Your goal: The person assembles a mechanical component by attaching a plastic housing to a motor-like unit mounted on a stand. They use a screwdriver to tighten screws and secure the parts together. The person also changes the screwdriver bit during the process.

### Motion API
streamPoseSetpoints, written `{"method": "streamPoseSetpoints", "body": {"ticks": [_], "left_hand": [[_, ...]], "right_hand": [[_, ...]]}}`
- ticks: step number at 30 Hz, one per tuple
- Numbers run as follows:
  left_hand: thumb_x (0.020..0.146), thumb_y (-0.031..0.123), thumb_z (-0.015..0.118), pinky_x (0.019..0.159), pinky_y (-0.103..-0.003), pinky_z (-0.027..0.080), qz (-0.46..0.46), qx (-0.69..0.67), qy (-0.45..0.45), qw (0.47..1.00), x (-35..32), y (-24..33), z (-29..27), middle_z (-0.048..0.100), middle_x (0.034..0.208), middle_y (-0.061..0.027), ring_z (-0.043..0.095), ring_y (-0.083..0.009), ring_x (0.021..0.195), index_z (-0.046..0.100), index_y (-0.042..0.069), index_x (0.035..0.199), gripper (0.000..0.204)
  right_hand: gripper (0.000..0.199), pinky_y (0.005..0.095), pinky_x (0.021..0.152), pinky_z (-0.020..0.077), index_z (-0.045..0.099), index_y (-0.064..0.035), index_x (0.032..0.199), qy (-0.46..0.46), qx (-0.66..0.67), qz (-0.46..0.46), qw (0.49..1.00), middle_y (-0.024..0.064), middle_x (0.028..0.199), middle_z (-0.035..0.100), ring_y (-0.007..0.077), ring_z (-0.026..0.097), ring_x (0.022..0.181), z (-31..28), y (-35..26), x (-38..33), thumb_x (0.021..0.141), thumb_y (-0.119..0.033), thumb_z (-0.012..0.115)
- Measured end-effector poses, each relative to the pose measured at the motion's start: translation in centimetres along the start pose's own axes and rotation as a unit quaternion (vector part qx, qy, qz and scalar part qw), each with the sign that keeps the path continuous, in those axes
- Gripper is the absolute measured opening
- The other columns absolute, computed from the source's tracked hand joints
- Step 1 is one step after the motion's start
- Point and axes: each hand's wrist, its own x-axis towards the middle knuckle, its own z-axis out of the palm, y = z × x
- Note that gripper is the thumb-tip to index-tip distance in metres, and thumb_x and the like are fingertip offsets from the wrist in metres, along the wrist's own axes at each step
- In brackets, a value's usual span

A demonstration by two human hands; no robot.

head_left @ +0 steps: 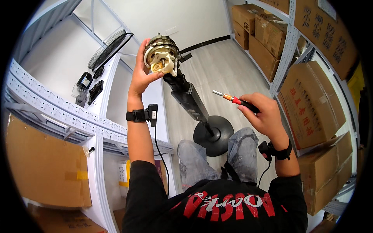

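A pedestal fan with its motor head (160,56) bare stands in front of me, its black pole (189,100) rising from a round black base (214,141) between my knees. My left hand (142,75) grips the side of that motor head, fingers behind it and thumb at its lower edge. The cream-coloured housing and metal parts of the head face me. In my right hand (264,112) is a screwdriver (237,101) with a red and black handle, its silver tip pointing left toward the pole but apart from it. Fingers and thumb close round the handle.
A wire fan grille (110,48) leans on the white shelf (110,83) at left, near a black bit case (95,92) and a dark container (84,80). Racks with cardboard boxes (311,105) line the right. Another large box (46,167) sits at lower left.
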Motion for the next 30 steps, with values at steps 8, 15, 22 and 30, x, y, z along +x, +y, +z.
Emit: {"method": "streamPoseSetpoints", "body": {"ticks": [8,15,22,30], "left_hand": [[0.062,0.007,0.089,0.114,-0.04,0.037,-0.025,0.023,0.006,0.999,-0.3,0.9,0.0,0.027,0.159,-0.008,0.036,-0.0243,0.141,0.021,0.013,0.156,0.116],[0.067,0.028,0.091,0.115,-0.046,0.032,0.015,0.186,0.053,0.981,-3.3,0.8,-0.7,0.024,0.161,-0.0085,0.029,-0.0273,0.146,0.018,0.015,0.157,0.117],[0.08,0.017,0.08,0.107,-0.044,0.04,-0.059,0.214,0.215,0.951,-8.3,1.7,-6.5,0.045,0.148,-0.0075,0.044,-0.0257,0.136,0.045,0.011,0.143,0.073],[0.076,0.011,0.071,0.08,-0.036,0.055,-0.102,0.492,0.405,0.764,-14.0,-2.4,-22.0,0.063,0.108,-0.0161,0.066,-0.0275,0.093,0.067,0.002,0.106,0.031]], "right_hand": [[0.018,0.0325,0.055,0.0429,0.069,-0.0039,0.096,-0.022,0.013,0.014,1.0,0.0096,0.076,0.063,0.0245,0.057,0.061,0.3,-0.3,-1.2,0.082,-0.013,0.074],[0.017,0.0318,0.061,0.0459,0.069,-0.0023,0.096,-0.009,0.02,0.014,1.0,0.0119,0.08,0.065,0.0238,0.06,0.067,1.1,-0.5,-2.1,0.08,-0.008,0.075],[0.016,0.0254,0.064,0.0436,0.068,0.0009,0.098,0.009,0.022,0.066,0.998,0.0065,0.082,0.064,0.0128,0.056,0.07,1.0,1.0,-4.2,0.083,-0.004,0.071],[0.019,0.0247,0.067,0.0449,0.067,0.0025,0.101,0.023,0.039,0.125,0.991,0.0047,0.085,0.065,0.0112,0.056,0.074,1.9,5.8,-5.3,0.084,-0.004,0.071]]}}
